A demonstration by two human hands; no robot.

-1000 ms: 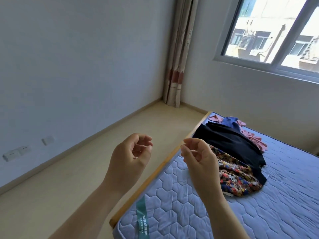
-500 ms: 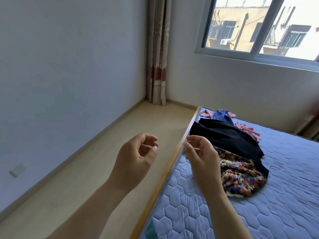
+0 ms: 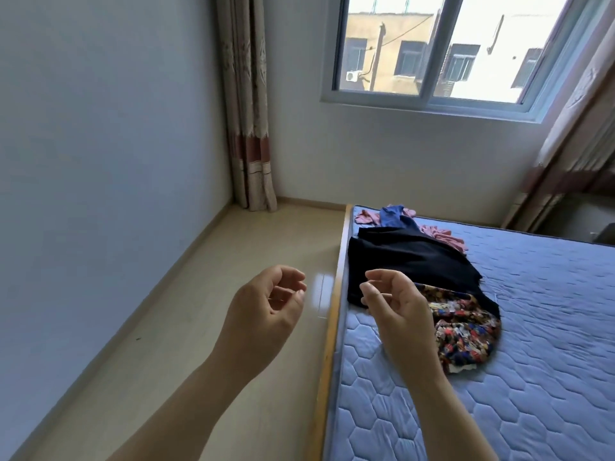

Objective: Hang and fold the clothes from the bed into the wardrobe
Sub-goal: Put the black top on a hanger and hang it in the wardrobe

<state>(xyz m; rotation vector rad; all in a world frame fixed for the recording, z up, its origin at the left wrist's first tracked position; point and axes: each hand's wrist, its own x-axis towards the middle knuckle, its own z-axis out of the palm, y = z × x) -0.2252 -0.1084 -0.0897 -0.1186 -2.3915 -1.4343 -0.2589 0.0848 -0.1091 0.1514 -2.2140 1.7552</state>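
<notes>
Bed (image 3: 499, 377) – quilted blue mattress; clothes lie along its left edge toward the far-left corner: black garment (image 3: 409, 261), floral garment (image 3: 466, 331), pink garment (image 3: 442, 236), blue garment (image 3: 394, 216). Left hand (image 3: 263, 314) over the floor, right hand (image 3: 399, 311) above the bed's left edge – both loosely curled, gripping nothing. Curtain (image 3: 246, 111) in the room corner.

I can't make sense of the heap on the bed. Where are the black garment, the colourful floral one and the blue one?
black cloth garment (image 3: 409, 261), head view, middle of its spread
multicoloured floral-print garment (image 3: 466, 337), head view, its crumpled middle
blue cloth garment (image 3: 394, 217), head view, bunched part beyond the black one
</notes>
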